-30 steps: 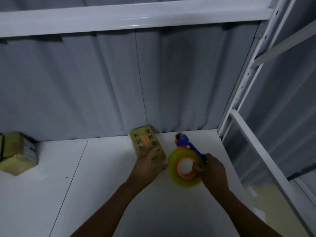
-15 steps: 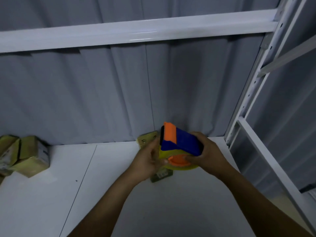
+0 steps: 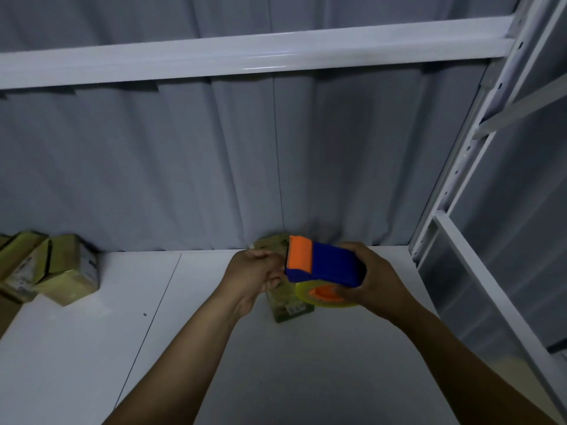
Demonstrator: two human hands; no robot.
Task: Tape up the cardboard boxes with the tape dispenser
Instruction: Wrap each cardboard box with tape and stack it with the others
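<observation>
Blue tape dispenser [image 3: 331,265] in grasping right fingers [image 3: 357,253] over rear box [image 3: 291,311] (left fingers [image 3: 270,259]: hold unclear).

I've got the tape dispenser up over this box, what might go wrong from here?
1. The left hand sits right at the front end of the tape dispenser, where a cutter likely is; its fingers could get nicked.
2. The box lies loose on the shelf, seemingly held by neither hand; it may slide when tape is pressed on.
</observation>
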